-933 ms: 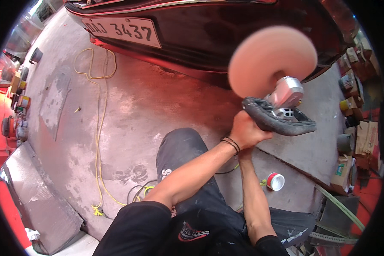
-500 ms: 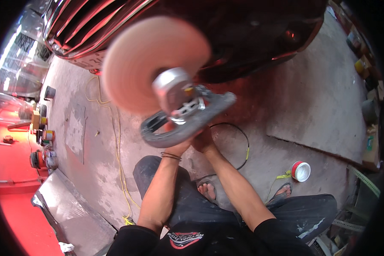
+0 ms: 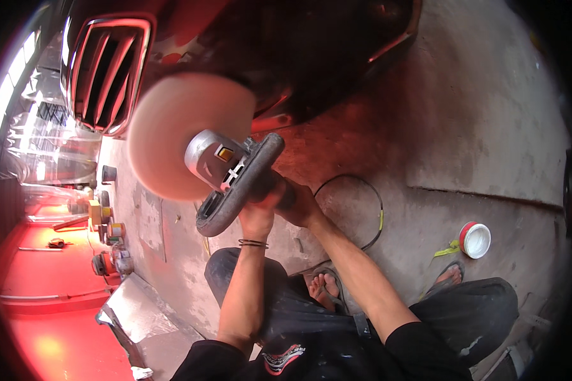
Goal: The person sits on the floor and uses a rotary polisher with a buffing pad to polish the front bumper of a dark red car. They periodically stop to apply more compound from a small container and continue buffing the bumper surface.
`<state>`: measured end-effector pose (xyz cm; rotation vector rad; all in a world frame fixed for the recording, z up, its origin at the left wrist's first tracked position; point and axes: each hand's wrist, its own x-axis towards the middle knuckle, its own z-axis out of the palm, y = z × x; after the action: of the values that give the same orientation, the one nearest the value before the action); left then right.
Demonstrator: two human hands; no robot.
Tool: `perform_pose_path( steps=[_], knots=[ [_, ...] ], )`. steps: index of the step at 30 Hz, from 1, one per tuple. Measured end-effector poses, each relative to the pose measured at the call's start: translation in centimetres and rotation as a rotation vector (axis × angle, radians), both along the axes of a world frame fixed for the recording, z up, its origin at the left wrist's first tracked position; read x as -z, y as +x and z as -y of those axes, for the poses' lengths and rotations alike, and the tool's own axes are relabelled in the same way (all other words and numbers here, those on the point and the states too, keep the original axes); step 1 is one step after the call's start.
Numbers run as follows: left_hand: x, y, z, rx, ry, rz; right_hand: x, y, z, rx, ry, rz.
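Note:
A car polisher with a silver head and a black loop-shaped handle is held up in front of me. Its large pale round pad is blurred, apparently spinning, and faces the dark car bumper; whether they touch I cannot tell. My left hand is closed on the polisher behind the loop handle, which hides part of the fingers. Just right of it, my right hand is wrapped round the rear of the machine's body.
Beside the pad is the car's slatted grille. A black cable curves over the floor. Near my right foot stands a round tub with white inside. Cans and boxes line the red wall at left, by a folded sheet.
The polisher has moved left and lower in the picture, and its loop handle has tilted more steeply. My view has shifted too, showing more floor at right. Both hands keep their grip.

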<state>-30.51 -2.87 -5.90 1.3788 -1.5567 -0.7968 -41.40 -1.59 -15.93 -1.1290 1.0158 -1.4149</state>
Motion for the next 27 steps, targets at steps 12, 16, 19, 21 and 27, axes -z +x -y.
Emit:
perform_pose_path(
  steps=[12, 16, 19, 21, 27],
  knots=[
    [-2.2, -8.6, -1.9, 0.132, 0.043, 0.150, 0.4, -4.8, -2.1, -0.003, 0.000, 0.197],
    [-2.9, -12.3, -2.0, 0.213, -0.037, 0.202, 2.4, -4.7, -2.7, 0.086, -0.059, 0.217],
    [-3.8, -14.4, -2.0, 0.245, -0.189, 0.580, 1.9, -3.9, -4.2, 0.094, 0.002, 0.330],
    [-4.7, -16.0, -2.9, 0.090, -0.099, 0.597, 0.6, -3.3, -5.3, 0.069, 0.056, 0.396],
    [-5.0, -18.0, -3.3, -0.011, 0.067, 0.605, 0.2, -3.5, -6.0, 0.082, 0.037, 0.537]
  ],
)
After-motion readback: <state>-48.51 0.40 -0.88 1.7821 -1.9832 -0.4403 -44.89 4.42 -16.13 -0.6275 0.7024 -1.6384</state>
